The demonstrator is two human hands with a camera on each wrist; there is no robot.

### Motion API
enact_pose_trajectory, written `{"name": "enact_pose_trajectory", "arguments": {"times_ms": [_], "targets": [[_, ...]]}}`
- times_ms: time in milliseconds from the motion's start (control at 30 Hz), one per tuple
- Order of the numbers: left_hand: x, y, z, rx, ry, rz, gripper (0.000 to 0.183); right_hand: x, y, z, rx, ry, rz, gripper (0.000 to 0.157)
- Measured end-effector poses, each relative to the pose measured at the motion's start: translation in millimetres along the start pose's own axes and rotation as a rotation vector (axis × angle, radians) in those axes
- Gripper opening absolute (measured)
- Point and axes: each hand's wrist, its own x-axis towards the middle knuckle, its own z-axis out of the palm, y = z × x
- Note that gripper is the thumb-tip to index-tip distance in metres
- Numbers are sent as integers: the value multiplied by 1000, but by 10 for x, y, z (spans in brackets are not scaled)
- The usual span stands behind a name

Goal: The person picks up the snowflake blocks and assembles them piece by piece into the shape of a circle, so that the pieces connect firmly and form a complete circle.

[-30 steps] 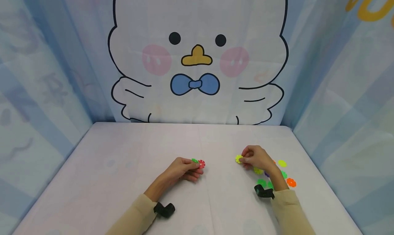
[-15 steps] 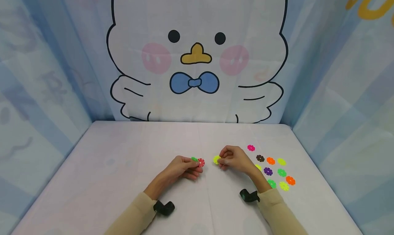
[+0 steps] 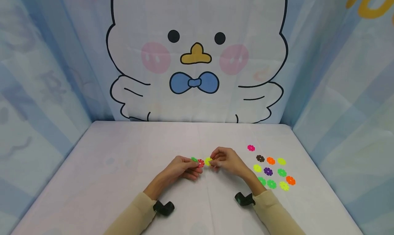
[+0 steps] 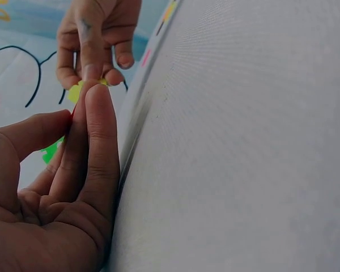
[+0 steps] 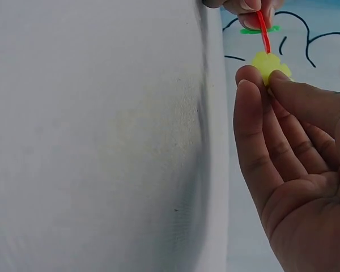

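My left hand (image 3: 181,167) pinches a red slotted snowflake disc (image 3: 201,163) between thumb and fingers. A green snowflake disc (image 3: 194,159) sits beside the red one, partly hidden by the fingers; in the right wrist view it lies crosswise to the red disc. Thumb and forefinger of my right hand (image 3: 228,161) pinch a yellow snowflake disc (image 5: 270,64). Its edge meets the edge of the red disc, seen edge-on from the right wrist; whether their slots interlock I cannot tell. Both hands are held close together over the middle of the table.
Several loose snowflake discs lie spread on the right side of the white table (image 3: 147,139), among them a pink disc (image 3: 251,148), a brown disc (image 3: 260,158) and a purple disc (image 3: 268,171). A printed cloth (image 3: 197,101) hangs behind the table's far edge.
My right hand has carried the yellow disc leftward from beside the loose discs to the red disc. The left hand has stayed nearly still with its red and green discs.
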Motion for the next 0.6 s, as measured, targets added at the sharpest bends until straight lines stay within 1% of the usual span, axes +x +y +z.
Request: {"name": "enact_pose_trajectory", "arguments": {"times_ms": [233,467,600], "targets": [[-5,1,6,-7,2,5,32,-9,-23,11,-31,-2,-32,15],[-30,-4,-1,-9,-5,-4,31,-13,-11,46,-34,-12,-28,15],[-30,-1,-3,-14,-3,0,31,-14,-21,54,-36,8,-45,16]]}}
